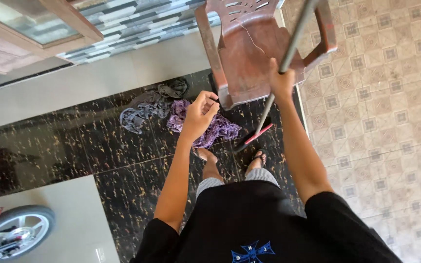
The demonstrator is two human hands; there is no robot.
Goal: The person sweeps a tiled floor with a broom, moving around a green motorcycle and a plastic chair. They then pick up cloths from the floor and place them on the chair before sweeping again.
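Both hands are working: our right hand [282, 80] is gripping a grey broom handle [288, 53]; our left hand [200, 114] is curling loosely by the brown plastic chair [249, 46]; purple cloth [215, 127] and grey cloth [144, 109] are lying unswept on the black floor [74, 141].

Single view, head-mounted, looking almost straight down over the wearer's own chest and legs. Near field: both arms and sandalled feet, close under the lens. Facing forward toward the brown plastic chair [254, 48], seen at top centre. Black speckled floor [74, 146] left of and below the chair, patterned tile right of it. No second view to compare.
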